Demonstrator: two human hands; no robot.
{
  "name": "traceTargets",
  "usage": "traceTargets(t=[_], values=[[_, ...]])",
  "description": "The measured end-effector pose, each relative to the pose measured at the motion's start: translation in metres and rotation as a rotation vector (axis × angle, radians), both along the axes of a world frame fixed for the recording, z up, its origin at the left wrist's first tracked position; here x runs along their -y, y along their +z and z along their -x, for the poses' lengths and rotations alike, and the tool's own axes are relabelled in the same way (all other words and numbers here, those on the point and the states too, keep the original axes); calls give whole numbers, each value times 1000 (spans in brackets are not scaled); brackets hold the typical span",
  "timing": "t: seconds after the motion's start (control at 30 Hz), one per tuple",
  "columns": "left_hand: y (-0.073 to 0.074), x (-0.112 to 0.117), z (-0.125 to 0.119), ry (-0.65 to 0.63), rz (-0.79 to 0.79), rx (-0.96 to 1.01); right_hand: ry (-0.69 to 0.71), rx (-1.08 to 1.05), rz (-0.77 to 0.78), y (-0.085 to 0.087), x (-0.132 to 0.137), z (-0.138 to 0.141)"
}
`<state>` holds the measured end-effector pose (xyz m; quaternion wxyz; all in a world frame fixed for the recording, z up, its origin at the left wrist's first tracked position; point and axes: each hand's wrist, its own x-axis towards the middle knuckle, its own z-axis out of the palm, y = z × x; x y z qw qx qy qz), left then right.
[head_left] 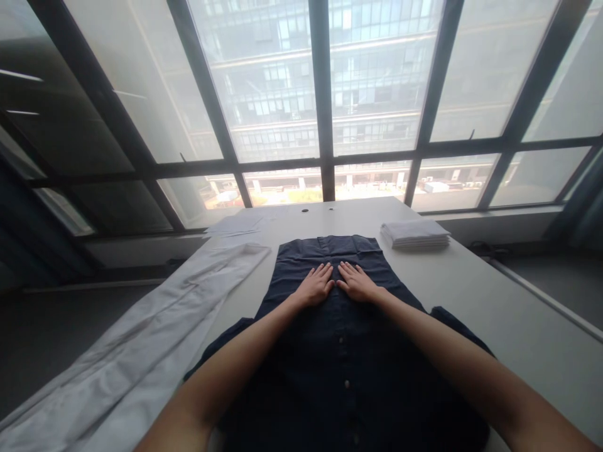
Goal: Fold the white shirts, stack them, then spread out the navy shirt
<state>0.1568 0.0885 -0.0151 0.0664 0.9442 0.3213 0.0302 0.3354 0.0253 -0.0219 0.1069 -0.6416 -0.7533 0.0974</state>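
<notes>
A dark navy button-up shirt (346, 339) lies spread on the white table, its hem toward the window and a line of small buttons down its middle. My left hand (316, 284) rests flat on the cloth just left of the button line, fingers stretched out. Mirroring it on the right, my right hand (355, 282) presses flat on the same shirt, fingers extended. The fingertips of both hands come close together near the centre. Neither hand grips anything. My forearms cover parts of the shirt's sides.
White fabric (155, 339) runs along the left edge of the white table (475, 301). Thin white sheets (238, 225) lie at the back left. A folded white cloth stack (415, 233) sits at the back right. Large windows (325, 94) stand behind the table.
</notes>
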Motion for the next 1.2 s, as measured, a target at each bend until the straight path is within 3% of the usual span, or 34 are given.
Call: traceTargets(t=[0.17,0.27,0.37,0.47,0.63,0.73,0.8,0.87,1.0,1.1,1.2], values=[[-4,-31,47,4,18,-28,-103,51,26,-10,6,-61],[-3,-55,84,100,33,-61,-199,93,46,-11,11,-99],[-3,-70,102,205,30,-59,-287,114,36,-8,9,-115],[-1,-70,87,202,19,-26,-289,101,-47,1,-6,-99],[3,-58,15,76,5,18,-45,20,-53,11,-47,-37],[1,-61,-7,28,14,-18,40,13,-15,6,-61,-25],[0,-71,1,34,20,-32,20,28,-2,0,-62,-40],[0,-87,23,79,19,-40,-53,56,1,-5,-59,-66],[4,-124,75,273,6,-83,-259,105,27,-6,-55,-113],[6,-137,82,347,-14,-71,-319,109,-30,-1,-66,-111],[6,-133,54,263,-97,-43,-180,70,-79,4,-84,-77]])
